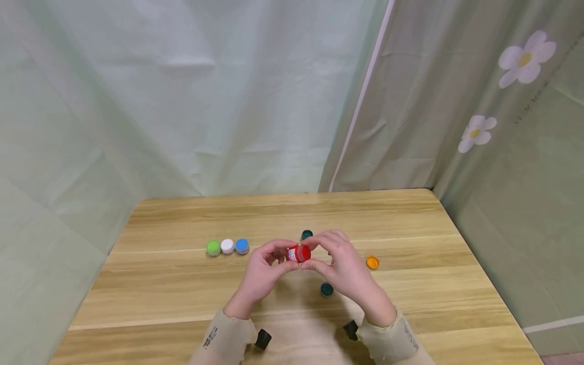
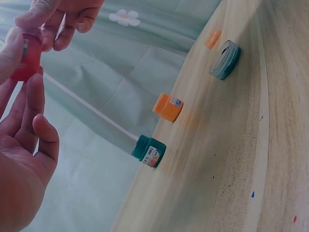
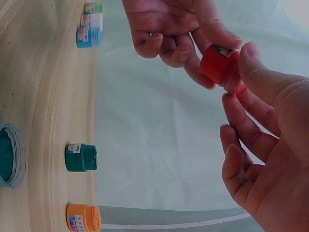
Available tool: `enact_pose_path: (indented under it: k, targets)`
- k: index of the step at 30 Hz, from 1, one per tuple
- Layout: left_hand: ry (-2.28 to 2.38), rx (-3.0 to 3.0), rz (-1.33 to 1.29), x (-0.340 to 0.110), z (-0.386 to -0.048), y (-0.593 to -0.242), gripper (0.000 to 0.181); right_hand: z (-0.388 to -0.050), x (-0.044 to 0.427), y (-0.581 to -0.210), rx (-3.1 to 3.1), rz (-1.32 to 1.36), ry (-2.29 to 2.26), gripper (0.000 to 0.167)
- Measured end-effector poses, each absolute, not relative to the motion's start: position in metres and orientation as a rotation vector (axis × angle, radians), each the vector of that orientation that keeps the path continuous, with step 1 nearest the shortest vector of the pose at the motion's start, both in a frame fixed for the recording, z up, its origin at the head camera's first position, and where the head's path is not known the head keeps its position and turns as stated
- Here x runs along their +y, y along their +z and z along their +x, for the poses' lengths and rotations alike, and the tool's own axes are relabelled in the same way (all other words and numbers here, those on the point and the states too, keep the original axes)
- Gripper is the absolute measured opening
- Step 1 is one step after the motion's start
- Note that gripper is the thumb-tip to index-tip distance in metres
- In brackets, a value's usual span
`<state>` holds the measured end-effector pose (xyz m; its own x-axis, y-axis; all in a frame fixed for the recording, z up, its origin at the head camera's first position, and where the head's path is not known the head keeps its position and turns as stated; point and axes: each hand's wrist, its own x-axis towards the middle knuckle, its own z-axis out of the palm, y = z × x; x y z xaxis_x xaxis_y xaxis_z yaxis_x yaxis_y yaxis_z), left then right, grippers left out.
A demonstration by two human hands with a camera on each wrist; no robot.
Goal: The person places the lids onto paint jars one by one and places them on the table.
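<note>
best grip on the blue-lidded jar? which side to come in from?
I'd pinch the near and far walls of the blue-lidded jar, below its lid, coming from the person's right. It stands upright, round-bodied; the white-lidded jar crowds its left, leaving the right more open. The left hand, nearest, would likely need to release the red jar first.

the head view looks from above, forward and down, with the table [image 1: 159, 299] in the lower half. the left wrist view, tilted, looks low across the table, close to the left hand [image 2: 24, 150] at frame left. the right wrist view, turned sideways, is near the right hand [image 3: 270, 140], lower right. all three views share the red jar [image 3: 218, 65].
</note>
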<state>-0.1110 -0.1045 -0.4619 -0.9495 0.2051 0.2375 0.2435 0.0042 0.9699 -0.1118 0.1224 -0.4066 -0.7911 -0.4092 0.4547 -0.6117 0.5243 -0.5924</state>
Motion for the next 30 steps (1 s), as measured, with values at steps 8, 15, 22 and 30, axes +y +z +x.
enact_pose_path:
  k: [8,15,22,30]
  targets:
    - [-2.132,-2.208,-0.554,-0.104,-0.109,-0.458,0.033,-0.108,0.122,-0.406,-2.552,0.798,1.041,0.037]
    - [-2.112,-2.192,-0.613,-0.103,-0.109,-0.459,0.033,-0.106,0.120,-0.406,-2.619,0.728,0.968,0.033]
    - [-2.147,-2.232,-0.499,-0.104,-0.107,-0.459,0.033,-0.104,0.126,-0.404,-2.611,0.680,1.009,0.031]
    - [-2.197,-2.202,-0.474,-0.107,-0.109,-0.458,0.034,-0.105,0.133,-0.396,-2.530,0.806,1.145,0.036]
